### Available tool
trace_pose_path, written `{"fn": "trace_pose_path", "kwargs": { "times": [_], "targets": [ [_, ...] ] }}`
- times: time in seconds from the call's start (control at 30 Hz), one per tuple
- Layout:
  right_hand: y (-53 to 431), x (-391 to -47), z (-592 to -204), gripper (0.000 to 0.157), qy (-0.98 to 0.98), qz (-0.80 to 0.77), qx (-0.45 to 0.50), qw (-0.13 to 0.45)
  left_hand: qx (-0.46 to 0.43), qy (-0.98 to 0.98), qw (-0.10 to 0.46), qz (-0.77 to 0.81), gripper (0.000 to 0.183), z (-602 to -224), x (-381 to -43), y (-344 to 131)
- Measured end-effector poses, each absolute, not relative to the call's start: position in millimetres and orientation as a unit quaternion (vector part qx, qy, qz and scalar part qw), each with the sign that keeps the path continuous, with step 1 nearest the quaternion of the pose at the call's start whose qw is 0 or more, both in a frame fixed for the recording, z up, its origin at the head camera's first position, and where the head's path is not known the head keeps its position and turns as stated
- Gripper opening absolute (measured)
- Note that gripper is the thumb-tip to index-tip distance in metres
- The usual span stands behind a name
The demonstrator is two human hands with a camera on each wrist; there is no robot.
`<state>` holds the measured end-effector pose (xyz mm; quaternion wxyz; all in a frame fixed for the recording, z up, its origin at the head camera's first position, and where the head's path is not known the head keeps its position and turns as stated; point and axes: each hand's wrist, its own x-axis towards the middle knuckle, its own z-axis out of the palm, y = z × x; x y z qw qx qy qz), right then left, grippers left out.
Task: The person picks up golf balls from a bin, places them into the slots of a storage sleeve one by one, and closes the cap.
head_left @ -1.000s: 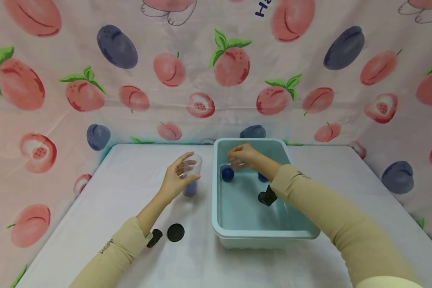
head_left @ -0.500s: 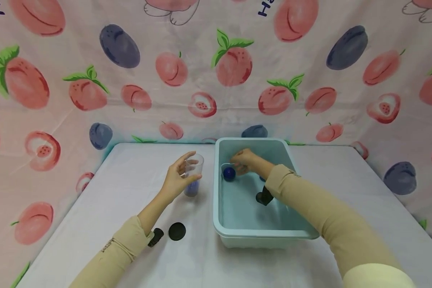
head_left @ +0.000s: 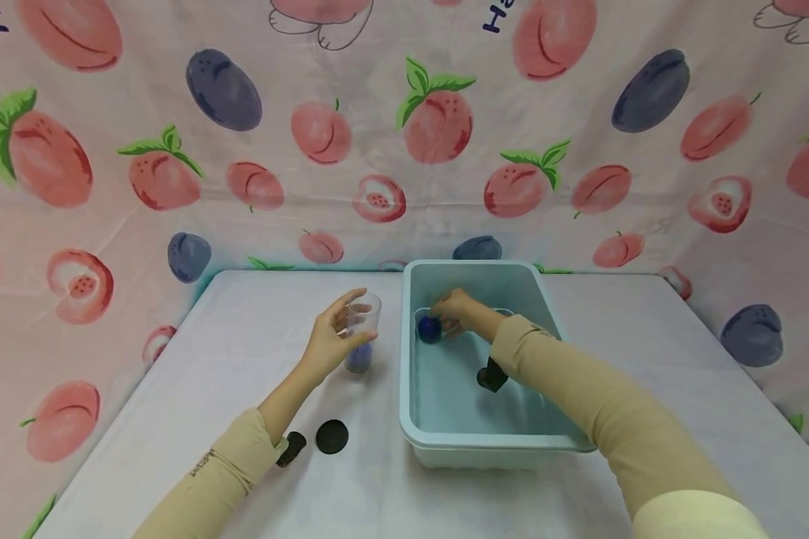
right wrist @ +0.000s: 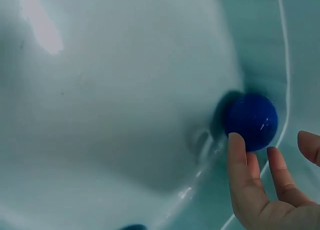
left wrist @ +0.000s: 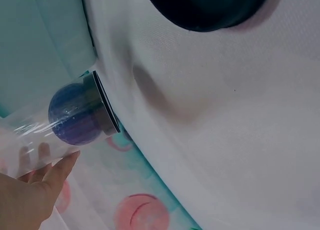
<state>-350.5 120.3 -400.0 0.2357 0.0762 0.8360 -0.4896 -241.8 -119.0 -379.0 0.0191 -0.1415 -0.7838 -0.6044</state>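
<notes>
My left hand (head_left: pixel 325 343) holds a clear plastic tube (head_left: pixel 369 313) upright over the table, left of the basin, with thumb and fingers around its sides. Inside its dark lower end sits a blue ball (left wrist: pixel 76 114). My right hand (head_left: pixel 464 313) reaches down into the pale blue basin (head_left: pixel 499 439). Its fingertips are right at another blue ball (right wrist: pixel 252 121) lying against the basin wall; the thumb stands apart from the ball. Part of a further dark blue thing (right wrist: pixel 134 227) shows at the bottom edge of the right wrist view.
A black round lid (head_left: pixel 332 436) lies on the white table (head_left: pixel 256 329), left of the basin. Small black wrist cameras show at my left wrist (head_left: pixel 291 449) and below my right sleeve (head_left: pixel 491 376). A fruit-print cloth (head_left: pixel 431 187) hangs behind the table.
My right hand has lowered into the basin, coming down beside the blue ball at the far left corner. My left hand keeps holding the tube in place.
</notes>
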Motion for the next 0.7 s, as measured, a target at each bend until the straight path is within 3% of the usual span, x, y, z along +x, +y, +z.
{"fn": "trace_pose_path", "kwargs": {
  "times": [0.03, 0.27, 0.37, 0.57, 0.7],
  "targets": [
    [118, -340, -393, 0.038, 0.836, -0.488, 0.078, 0.237, -0.144, -0.784, 0.018, -0.603, 0.066, -379, -242, -119],
    [136, -408, -484, 0.040, 0.817, -0.510, 0.074, 0.260, -0.150, -0.800, 0.016, -0.581, 0.067, -383, -244, -123],
    [137, -414, -497, 0.041, 0.811, -0.519, 0.078, 0.259, -0.151, -0.797, 0.012, -0.584, 0.067, -385, -244, -123],
    [125, -398, -486, 0.046, 0.812, -0.514, 0.092, 0.261, -0.156, -0.797, 0.010, -0.584, 0.066, -388, -243, -125],
    [120, -385, -475, 0.040, 0.821, -0.502, 0.081, 0.259, -0.155, -0.797, 0.010, -0.584, 0.066, -388, -245, -127]
  ]
}}
